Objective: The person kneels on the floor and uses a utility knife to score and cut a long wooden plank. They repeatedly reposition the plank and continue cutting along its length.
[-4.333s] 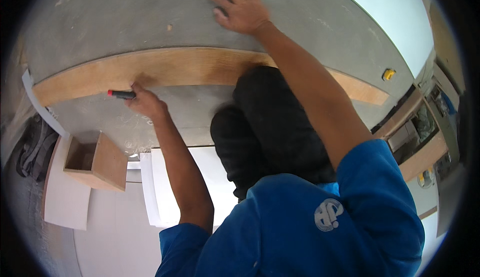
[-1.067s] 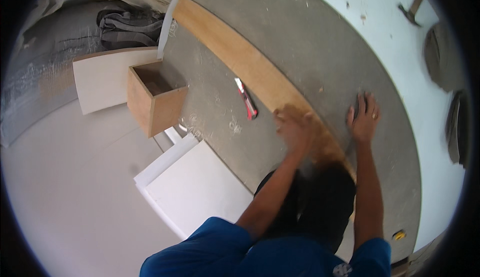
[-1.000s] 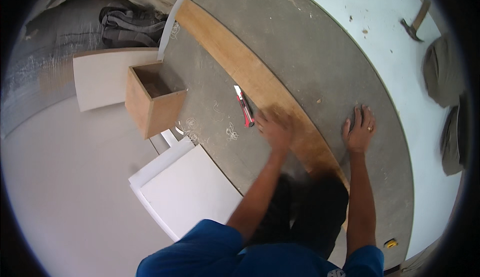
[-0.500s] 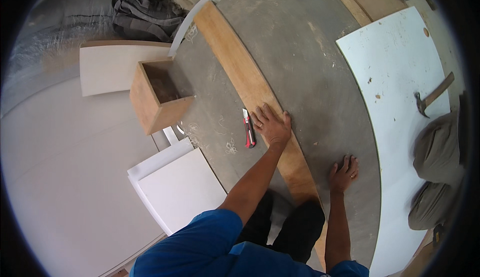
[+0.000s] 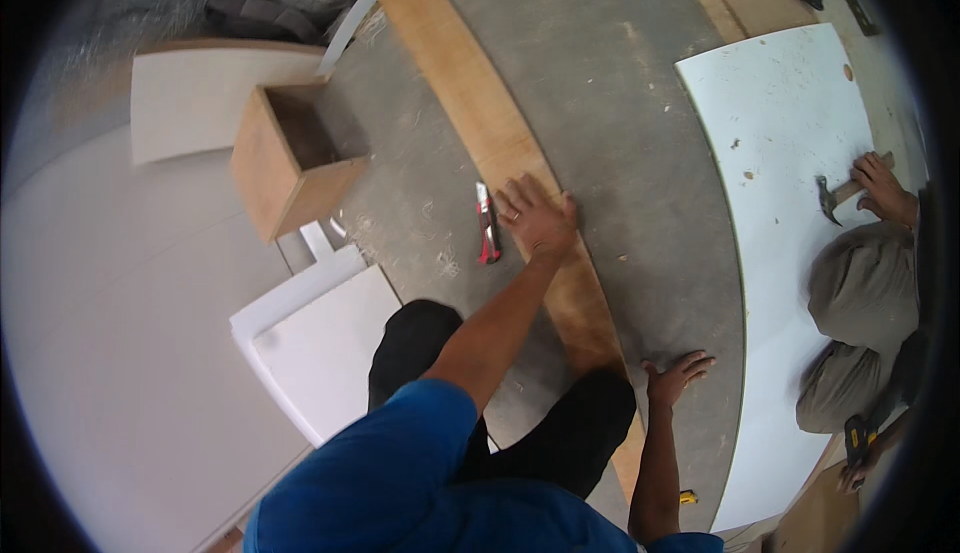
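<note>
Grey sheet (image 5: 660,153) is filling the middle of the workspace. Left: open wooden box (image 5: 268,168) is sitting near its edge. Next, red-and-black cutter (image 5: 488,228) is lying just beside the wooden plank (image 5: 465,78), which is running diagonally across the sheet. Left hand (image 5: 540,221) is lying flat on the plank, fingers spread; right hand (image 5: 676,377), well apart, is seemingly resting on the sheet, gripping nothing. Far right, hammer (image 5: 848,191) is lying on white board (image 5: 770,273), another person's hand (image 5: 884,193) over its handle. Current step seems to be steadying the plank; next move probably calls for even palm pressure, clear of the cutter.
</note>
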